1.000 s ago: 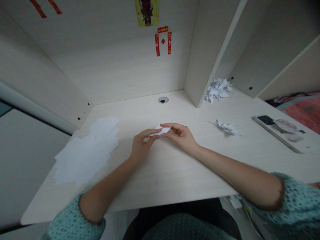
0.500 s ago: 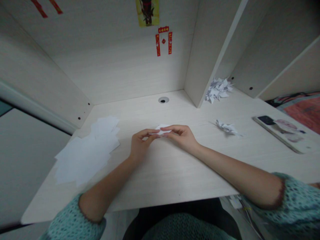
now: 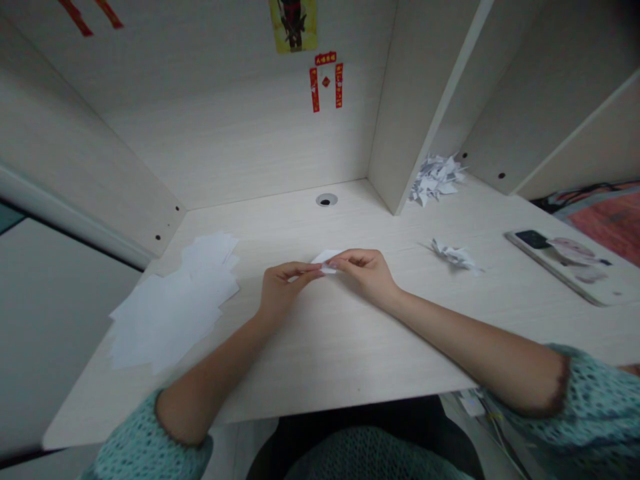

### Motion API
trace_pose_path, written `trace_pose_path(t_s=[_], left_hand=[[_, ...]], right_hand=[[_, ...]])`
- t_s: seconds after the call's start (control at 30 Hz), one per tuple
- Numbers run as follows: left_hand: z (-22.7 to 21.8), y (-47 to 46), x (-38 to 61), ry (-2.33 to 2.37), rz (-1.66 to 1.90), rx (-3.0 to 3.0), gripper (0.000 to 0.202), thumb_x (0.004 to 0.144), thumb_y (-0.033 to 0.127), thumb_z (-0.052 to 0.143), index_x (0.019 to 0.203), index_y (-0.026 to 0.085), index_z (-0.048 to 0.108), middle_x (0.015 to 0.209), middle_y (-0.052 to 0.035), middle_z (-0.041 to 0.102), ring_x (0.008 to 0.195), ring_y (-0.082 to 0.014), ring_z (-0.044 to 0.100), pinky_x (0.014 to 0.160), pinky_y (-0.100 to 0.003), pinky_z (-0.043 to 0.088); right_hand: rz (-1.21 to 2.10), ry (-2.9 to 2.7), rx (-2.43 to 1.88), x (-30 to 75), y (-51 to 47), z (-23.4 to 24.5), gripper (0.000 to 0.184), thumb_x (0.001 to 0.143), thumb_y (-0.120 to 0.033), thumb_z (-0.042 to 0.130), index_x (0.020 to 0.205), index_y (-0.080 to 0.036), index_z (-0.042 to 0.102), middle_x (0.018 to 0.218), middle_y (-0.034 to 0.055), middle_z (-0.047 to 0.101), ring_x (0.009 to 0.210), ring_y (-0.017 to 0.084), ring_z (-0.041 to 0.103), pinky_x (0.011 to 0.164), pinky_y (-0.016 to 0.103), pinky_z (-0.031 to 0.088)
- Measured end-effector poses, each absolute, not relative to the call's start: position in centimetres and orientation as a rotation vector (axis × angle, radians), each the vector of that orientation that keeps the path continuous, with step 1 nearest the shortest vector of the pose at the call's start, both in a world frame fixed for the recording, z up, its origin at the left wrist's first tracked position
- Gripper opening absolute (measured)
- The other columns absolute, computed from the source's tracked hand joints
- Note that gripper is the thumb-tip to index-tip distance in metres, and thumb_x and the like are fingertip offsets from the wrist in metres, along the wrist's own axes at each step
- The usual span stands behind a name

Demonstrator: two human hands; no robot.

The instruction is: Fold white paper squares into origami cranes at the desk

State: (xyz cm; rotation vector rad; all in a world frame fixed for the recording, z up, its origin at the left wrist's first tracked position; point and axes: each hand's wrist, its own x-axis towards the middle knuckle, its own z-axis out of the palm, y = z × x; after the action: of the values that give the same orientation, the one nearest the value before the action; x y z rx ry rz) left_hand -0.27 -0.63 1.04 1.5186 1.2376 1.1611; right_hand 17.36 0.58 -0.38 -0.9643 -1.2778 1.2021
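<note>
A small folded piece of white paper [image 3: 326,255] is pinched between both hands above the middle of the desk. My left hand [image 3: 286,283] grips its near left edge between thumb and fingers. From the other side my right hand [image 3: 367,270] pinches it, the fingertips of both hands nearly meeting. The fingers hide much of the paper, so its exact folded shape is unclear. To the left lies a spread stack of white paper sheets [image 3: 173,307]. A few folded paper pieces [image 3: 454,255] lie to the right of my right hand.
A heap of folded paper pieces [image 3: 437,179] sits behind the upright divider [image 3: 407,127]. A phone [image 3: 575,263] lies on the desk [image 3: 310,360] at the right. A round cable hole [image 3: 327,200] is near the back panel, and red cloth [image 3: 610,217] shows at far right.
Both hands' fingertips have shifted on the paper. The left fingers have slid slightly right and closer to the right hand, and more of the paper's far side shows.
</note>
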Motion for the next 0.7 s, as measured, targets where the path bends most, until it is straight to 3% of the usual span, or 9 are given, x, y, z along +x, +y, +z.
trace_pose_path(t_s=[0.2,0.7], left_hand=[[0.39,-0.42,-0.18,1.255,1.154,1.493,0.02,0.067,0.037,0.074,0.08,0.022,0.075,0.082,-0.004,0.075,0.075,-0.0188,0.068,0.072,-0.031,0.052],[0.32,-0.58,0.15,1.234,1.16,1.417,0.023,0.068,0.037,0.073,0.083,0.02,0.074,0.086,-0.0043,0.075,0.079,-0.019,0.068,0.079,-0.032,0.052]], right_hand=[[1.173,-1.247,-0.979,17.08,0.44,-0.5,0.017,0.067,-0.037,0.073,0.069,-0.02,0.074,0.07,0.0026,0.073,0.063,0.015,0.064,0.063,0.027,0.049],[1.215,-1.182,-0.988,16.82,0.31,-0.51,0.018,0.065,-0.037,0.074,0.07,-0.02,0.074,0.072,0.003,0.073,0.064,0.015,0.064,0.064,0.028,0.05]])
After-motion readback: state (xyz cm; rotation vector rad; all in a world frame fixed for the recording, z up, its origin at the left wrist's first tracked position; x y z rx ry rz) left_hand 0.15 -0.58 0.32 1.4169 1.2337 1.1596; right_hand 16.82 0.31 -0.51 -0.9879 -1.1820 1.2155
